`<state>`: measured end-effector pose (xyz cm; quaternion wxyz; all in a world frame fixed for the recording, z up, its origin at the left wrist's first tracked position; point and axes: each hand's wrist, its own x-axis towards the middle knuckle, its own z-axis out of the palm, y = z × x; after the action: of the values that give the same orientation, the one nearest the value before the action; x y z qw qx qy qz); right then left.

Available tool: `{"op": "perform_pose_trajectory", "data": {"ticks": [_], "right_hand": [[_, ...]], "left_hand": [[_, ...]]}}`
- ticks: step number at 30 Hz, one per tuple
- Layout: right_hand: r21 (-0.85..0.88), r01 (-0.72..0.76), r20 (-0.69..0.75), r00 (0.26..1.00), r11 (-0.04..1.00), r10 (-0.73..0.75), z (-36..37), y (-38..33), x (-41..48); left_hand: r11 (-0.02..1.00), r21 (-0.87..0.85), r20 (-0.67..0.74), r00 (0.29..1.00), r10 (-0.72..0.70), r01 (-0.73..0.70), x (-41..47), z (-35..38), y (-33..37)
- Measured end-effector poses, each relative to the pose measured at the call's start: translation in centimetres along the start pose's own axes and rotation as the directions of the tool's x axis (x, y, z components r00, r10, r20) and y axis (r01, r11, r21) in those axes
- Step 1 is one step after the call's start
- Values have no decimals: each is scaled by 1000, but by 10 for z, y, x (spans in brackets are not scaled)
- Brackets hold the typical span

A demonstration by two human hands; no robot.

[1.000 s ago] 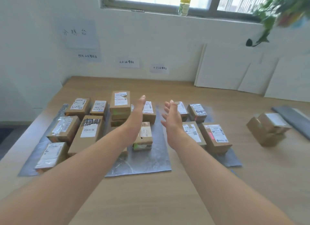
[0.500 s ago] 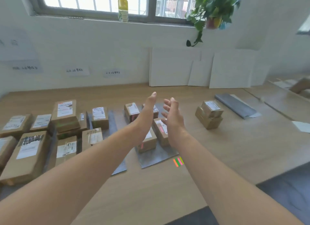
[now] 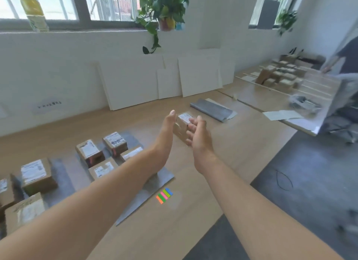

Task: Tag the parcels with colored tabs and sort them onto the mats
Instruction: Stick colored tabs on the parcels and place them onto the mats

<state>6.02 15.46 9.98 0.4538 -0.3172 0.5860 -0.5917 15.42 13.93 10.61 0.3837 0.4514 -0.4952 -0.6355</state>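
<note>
A small stack of cardboard parcels point(image 3: 183, 122) with a white label on top stands apart on the wooden table point(image 3: 222, 157). My left hand point(image 3: 168, 128) is stretched out flat just left of the stack, and my right hand point(image 3: 197, 133) is open with loosely bent fingers in front of it; neither grips it. Several labelled parcels point(image 3: 90, 153) lie on grey mats point(image 3: 153, 184) at the left. A strip of coloured tabs point(image 3: 164, 195), orange, pink, green and blue, lies on the table near the mat's front corner.
A folded grey mat point(image 3: 212, 109) lies beyond the stack. White boards point(image 3: 160, 81) lean on the wall. A second table point(image 3: 280, 89) at the right carries more boxes, with a person point(image 3: 346, 58) beside it. The table's front edge drops to dark floor point(image 3: 310, 182).
The view has swung right, away from the filled mats. Both hands have reached forward and now flank the separate stack of parcels, which was farther right before.
</note>
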Motion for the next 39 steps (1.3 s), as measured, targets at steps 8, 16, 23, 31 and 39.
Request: {"op": "perform_pose_trajectory", "data": {"ticks": [8, 16, 23, 31, 39], "right_hand": [[3, 17, 22, 1000, 1000, -17, -111, -18, 79], [-20, -7, 62, 998, 1000, 8, -192, -17, 143], [-18, -98, 74, 992, 995, 99, -193, 0, 207], [-69, -148, 76, 985, 987, 154, -153, 25, 293], [-169, -191, 114, 971, 967, 212, -125, 46, 358]], "left_hand": [[999, 45, 11, 1000, -16, 16, 61, 105, -4], [996, 19, -66, 994, -86, 88, 108, 185, -15], [990, -20, -87, 986, -144, 143, 169, 187, -27], [985, -73, -144, 975, -167, 158, 261, 148, -43], [967, -149, -253, 938, -237, 205, 322, 121, -64]]}}
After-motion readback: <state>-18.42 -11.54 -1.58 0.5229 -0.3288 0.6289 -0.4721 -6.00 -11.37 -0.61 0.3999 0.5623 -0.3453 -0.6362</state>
